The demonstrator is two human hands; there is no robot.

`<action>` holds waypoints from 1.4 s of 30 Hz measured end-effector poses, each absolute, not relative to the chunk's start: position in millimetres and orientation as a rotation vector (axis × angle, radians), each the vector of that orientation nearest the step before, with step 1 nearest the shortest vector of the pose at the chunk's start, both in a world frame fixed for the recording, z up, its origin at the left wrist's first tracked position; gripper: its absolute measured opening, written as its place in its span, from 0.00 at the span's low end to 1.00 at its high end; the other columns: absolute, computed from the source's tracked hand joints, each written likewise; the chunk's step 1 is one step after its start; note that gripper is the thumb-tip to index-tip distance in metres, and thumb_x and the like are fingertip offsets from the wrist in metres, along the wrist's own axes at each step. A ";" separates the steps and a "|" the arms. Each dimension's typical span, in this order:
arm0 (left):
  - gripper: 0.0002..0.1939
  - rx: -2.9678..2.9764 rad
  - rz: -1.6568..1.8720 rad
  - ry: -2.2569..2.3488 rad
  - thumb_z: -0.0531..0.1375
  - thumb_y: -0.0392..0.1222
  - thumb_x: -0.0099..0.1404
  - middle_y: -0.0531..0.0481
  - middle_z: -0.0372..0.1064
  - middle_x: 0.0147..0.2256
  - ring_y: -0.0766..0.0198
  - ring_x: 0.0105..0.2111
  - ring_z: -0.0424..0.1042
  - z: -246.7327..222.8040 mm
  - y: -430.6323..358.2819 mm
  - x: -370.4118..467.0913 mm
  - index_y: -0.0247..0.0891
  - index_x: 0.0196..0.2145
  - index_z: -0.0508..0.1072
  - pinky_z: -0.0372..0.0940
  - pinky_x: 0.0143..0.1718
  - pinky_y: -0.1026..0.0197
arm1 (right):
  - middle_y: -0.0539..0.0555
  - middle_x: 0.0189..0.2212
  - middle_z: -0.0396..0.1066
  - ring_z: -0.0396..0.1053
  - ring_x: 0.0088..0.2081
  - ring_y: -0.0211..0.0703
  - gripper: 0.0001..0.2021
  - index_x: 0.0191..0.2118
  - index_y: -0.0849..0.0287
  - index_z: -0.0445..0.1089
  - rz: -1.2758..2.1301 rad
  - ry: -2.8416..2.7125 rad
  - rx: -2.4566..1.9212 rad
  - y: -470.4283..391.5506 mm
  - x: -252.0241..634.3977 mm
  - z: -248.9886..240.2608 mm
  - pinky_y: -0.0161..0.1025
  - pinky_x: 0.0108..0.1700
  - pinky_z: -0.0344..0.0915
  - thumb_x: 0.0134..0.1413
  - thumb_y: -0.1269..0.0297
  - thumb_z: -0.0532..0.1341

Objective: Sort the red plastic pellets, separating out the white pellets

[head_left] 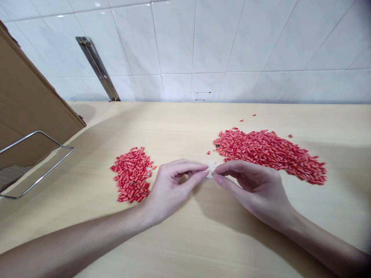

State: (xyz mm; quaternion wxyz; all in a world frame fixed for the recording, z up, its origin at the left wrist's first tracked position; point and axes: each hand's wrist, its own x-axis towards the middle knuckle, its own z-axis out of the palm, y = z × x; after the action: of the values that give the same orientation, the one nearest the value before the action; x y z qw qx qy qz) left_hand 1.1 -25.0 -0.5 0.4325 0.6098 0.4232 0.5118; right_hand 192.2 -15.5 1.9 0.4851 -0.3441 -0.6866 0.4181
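Observation:
Close together over the table, both my hands pinch at a small whitish, translucent piece [211, 169] whose kind I cannot make out. My left hand [176, 185] closes thumb and forefinger on its left side. From the right, my right hand [252, 187] pinches close against it, and whether its fingertips hold something else is too small to see. Left of my left hand lies a smaller pile of short red tube pieces [133, 175]. Behind my right hand spreads a larger pile of similar red tube pieces [269, 150], with a dark bit [217, 146] at its left edge.
The pale wooden table [162, 127] meets a white tiled wall [174, 42]. At the left stand a cardboard sheet [31, 92] and a bent metal wire frame [43, 179]. A metal bracket [98, 67] leans along the wall. Several stray red pieces lie behind the larger pile.

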 end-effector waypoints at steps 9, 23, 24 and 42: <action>0.08 1.494 1.246 1.036 0.66 0.36 0.59 0.44 0.79 0.39 0.61 0.39 0.77 4.7 -26.2 2.5 0.39 0.38 0.82 0.72 0.41 0.62 | 0.50 0.34 0.76 0.73 0.38 0.38 0.08 0.38 0.53 0.75 1.096 -1.657 -0.812 -14.5 194.3 -0.2 0.35 0.43 0.72 0.53 0.74 0.66; 0.07 1.421 1.209 1.023 0.66 0.36 0.60 0.48 0.80 0.38 0.64 0.38 0.78 4.0 -24.8 2.1 0.39 0.37 0.81 0.71 0.41 0.66 | 0.51 0.34 0.75 0.73 0.38 0.39 0.06 0.36 0.55 0.75 1.199 -1.605 -0.827 -13.0 194.4 0.7 0.36 0.43 0.71 0.52 0.72 0.67; 0.07 1.423 1.200 1.016 0.66 0.36 0.60 0.47 0.80 0.38 0.63 0.39 0.78 4.1 -24.7 2.2 0.38 0.37 0.81 0.71 0.42 0.65 | 0.50 0.34 0.75 0.73 0.38 0.38 0.07 0.36 0.55 0.75 1.204 -1.608 -0.825 -13.2 194.3 0.7 0.35 0.43 0.71 0.52 0.73 0.67; 0.04 1.433 1.202 1.019 0.67 0.35 0.58 0.50 0.80 0.34 0.66 0.34 0.78 4.5 -26.0 4.3 0.37 0.33 0.81 0.72 0.37 0.69 | 0.50 0.33 0.77 0.75 0.36 0.37 0.08 0.34 0.55 0.75 1.311 -1.476 -0.909 -12.5 194.8 5.2 0.30 0.41 0.73 0.46 0.71 0.71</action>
State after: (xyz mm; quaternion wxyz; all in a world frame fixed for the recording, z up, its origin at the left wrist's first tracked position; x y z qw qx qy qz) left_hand 4.3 -26.0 4.5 0.4844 0.5887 0.4185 0.4936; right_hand 194.8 -12.5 5.2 0.4653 -0.3702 -0.6010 0.5340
